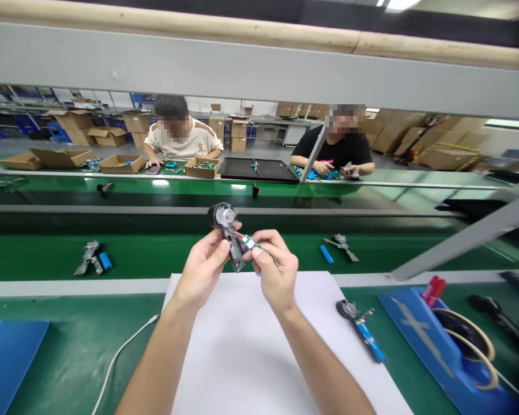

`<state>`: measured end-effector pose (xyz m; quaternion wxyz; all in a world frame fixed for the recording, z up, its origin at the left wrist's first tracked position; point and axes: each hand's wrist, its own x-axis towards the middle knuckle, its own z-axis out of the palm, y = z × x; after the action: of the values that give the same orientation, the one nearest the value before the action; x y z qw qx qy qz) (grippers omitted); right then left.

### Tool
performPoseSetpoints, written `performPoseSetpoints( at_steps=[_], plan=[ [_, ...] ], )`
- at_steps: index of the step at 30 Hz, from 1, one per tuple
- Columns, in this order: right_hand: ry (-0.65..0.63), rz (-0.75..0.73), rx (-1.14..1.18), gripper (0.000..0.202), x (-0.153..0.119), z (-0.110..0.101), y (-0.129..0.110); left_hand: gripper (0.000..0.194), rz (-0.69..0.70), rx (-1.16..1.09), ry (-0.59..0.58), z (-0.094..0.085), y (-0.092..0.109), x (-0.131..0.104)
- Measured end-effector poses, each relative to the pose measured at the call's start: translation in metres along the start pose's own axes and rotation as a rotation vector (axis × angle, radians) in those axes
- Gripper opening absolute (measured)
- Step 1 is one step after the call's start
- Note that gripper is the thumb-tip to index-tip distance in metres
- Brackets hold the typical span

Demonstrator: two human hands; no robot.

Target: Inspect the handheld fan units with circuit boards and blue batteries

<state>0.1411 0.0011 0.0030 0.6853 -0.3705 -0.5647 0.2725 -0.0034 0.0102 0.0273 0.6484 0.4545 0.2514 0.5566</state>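
My left hand (pixel 205 265) grips a black handheld fan housing (pixel 233 248), its round head with a silver motor (pixel 225 215) pointing up and away. Between the thumb and fingers of my right hand (pixel 277 265) is a small green circuit board (pixel 249 242), held beside the handle. Red wire runs from the board toward the motor end. Both hands are above the far edge of a white sheet (pixel 251 334). To the right, partly on the sheet, lies another fan unit (pixel 349 310) with a blue cylindrical battery (pixel 371 341) and a small board.
Fan parts with blue batteries (pixel 106 261) (pixel 327 254) lie on the green belt (pixel 147 253) beyond. A blue bin (pixel 432 346) holds red pens and a tape roll. A white cable (pixel 123 349) lies left. A grey post (pixel 458 236) slants at right. Two co-workers sit opposite.
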Motion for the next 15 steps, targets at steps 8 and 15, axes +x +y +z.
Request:
performPoseSetpoints(
  at_steps=[8, 15],
  plan=[
    [-0.064, -0.016, -0.001, 0.025, 0.0012, -0.0013, -0.0003, 0.040, 0.001, -0.001, -0.018, -0.0017, -0.0003, -0.0005],
    [-0.054, -0.034, -0.025, 0.026, 0.0004, -0.0013, -0.0024, 0.040, -0.019, 0.005, 0.016, -0.0014, -0.0022, -0.0005]
  ],
)
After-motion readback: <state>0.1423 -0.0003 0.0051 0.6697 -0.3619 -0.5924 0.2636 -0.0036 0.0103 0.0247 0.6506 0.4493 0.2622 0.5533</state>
